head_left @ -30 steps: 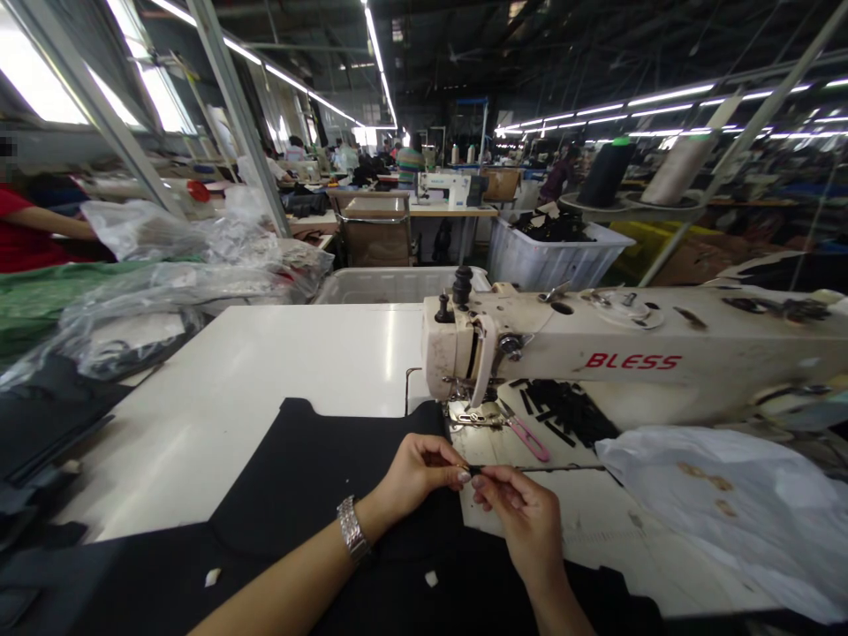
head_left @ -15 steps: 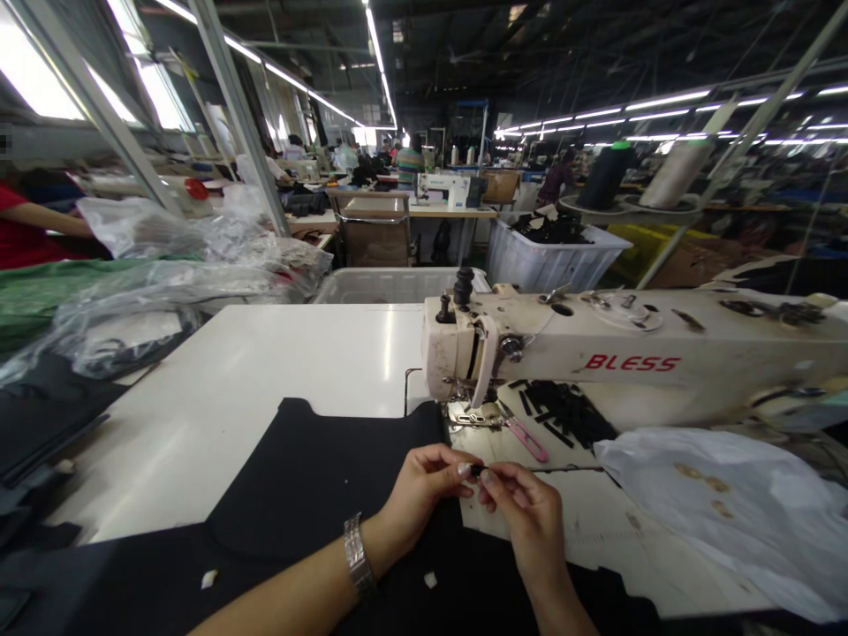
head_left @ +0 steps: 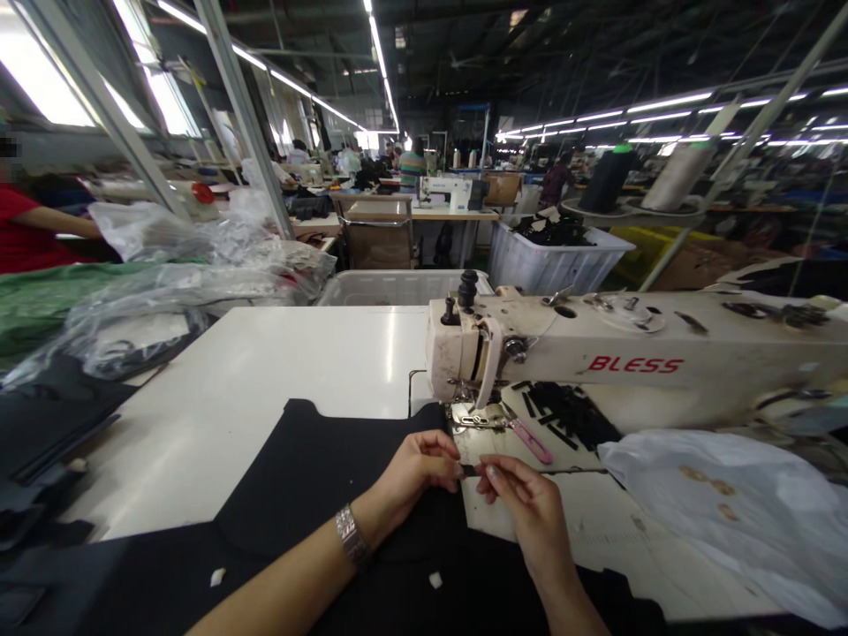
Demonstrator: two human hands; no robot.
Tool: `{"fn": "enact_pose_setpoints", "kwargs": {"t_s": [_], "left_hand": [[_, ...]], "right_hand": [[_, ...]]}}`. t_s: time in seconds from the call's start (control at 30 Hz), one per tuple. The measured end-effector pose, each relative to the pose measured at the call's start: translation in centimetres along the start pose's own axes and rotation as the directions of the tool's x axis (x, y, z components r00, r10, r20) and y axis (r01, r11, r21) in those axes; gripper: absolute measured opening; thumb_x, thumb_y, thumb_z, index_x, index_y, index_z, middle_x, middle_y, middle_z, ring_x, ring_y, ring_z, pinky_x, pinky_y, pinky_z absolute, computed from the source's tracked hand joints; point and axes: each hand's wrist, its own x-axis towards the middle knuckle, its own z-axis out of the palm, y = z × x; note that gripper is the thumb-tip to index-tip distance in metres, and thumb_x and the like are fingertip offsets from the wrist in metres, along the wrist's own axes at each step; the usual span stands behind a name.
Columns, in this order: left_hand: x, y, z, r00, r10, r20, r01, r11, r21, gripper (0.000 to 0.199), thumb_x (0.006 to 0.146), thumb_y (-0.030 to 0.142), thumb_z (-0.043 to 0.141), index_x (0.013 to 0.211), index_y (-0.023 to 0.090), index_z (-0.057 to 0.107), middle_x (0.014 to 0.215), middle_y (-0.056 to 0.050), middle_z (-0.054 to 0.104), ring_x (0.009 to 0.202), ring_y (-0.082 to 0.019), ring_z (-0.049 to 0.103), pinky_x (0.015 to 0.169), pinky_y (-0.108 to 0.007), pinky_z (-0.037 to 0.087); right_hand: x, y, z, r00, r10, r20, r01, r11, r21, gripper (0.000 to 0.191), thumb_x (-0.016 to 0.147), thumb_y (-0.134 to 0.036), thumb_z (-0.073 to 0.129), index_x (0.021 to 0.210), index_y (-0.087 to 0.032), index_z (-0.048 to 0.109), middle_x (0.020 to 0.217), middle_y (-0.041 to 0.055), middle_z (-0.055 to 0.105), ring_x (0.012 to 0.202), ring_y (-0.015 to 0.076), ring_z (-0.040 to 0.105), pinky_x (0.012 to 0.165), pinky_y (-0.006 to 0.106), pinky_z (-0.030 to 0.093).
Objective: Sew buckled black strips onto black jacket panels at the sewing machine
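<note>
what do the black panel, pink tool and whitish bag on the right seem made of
Black panel: probably fabric or synthetic leather; matte, with crisp edges.
Pink tool: painted metal or plastic, unclear; its handle colour looks even.
Whitish bag: likely thin plastic film; translucent, softly shiny, crinkled.

I am working over black cloth that is looking matt and smooth, while the white worktop beneath it is throwing back a glossy streak of light. On my wrist a band of shiny metal links is glinting, and ahead of me the sewing machine is showing a stained, cream-coloured casing above a polished metal plate. To the right I am seeing a crinkled, translucent plastic bag and dull black strips.
</note>
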Motion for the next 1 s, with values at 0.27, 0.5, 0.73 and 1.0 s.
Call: {"fn": "enact_pose_setpoints", "kwargs": {"t_s": [0.27,0.5,0.73,1.0], "left_hand": [[0.0,0.7,-0.1,0.984,-0.176,0.017,0.177,0.978,-0.11,0.015,0.044,0.002,0.056,0.055,0.011,0.048,0.048,-0.004,0.06,0.034,-0.007,0.048,0.039,-0.018,0.043],[-0.1,0.2,-0.3,0.968,-0.253,0.002,0.251,0.959,-0.134,0.011,0.048,0.005,0.051,0.054,0.013,0.045,0.044,0.0,0.055,0.034,-0.006,0.045,0.036,-0.015,0.038],[-1.1,1.6,0.1,0.993,0.065,0.1,-0.096,0.935,0.341,0.012,0.062,0.016,0.062,0.073,0.012,0.061,0.067,-0.003,0.059,0.06,-0.011,0.055,0.055,-0.019,0.045],[-1.7,2.3,-0.5,0.744,0.487,0.457,-0.61,0.217,0.762,0.011,0.074,0.019,0.057,0.078,0.013,0.066,0.074,-0.008,0.065,0.068,-0.015,0.059,0.063,-0.022,0.047]], "right_hand": [[1.4,-2.2,-0.9,0.796,-0.487,0.361,0.604,0.68,-0.416,0.015,0.077,-0.021,0.053,0.081,-0.026,0.066,0.074,0.0013,0.067,0.068,0.0159,0.062,0.063,0.027,0.051],[1.9,-1.9,-0.4,0.707,-0.554,0.44,0.705,0.599,-0.379,0.015,0.079,-0.013,0.049,0.082,-0.021,0.061,0.071,0.0034,0.061,0.069,0.0147,0.058,0.063,0.026,0.047],[2.0,-1.5,-0.2,0.721,-0.549,0.424,0.692,0.602,-0.398,0.014,0.081,-0.01,0.039,0.084,-0.02,0.048,0.074,0.0036,0.052,0.07,0.0149,0.052,0.062,0.026,0.044],[1.8,-0.8,-0.3,0.772,-0.502,0.389,0.634,0.647,-0.423,0.011,0.081,-0.012,0.038,0.08,-0.019,0.046,0.071,0.0017,0.051,0.066,0.0139,0.051,0.06,0.025,0.042]]}}
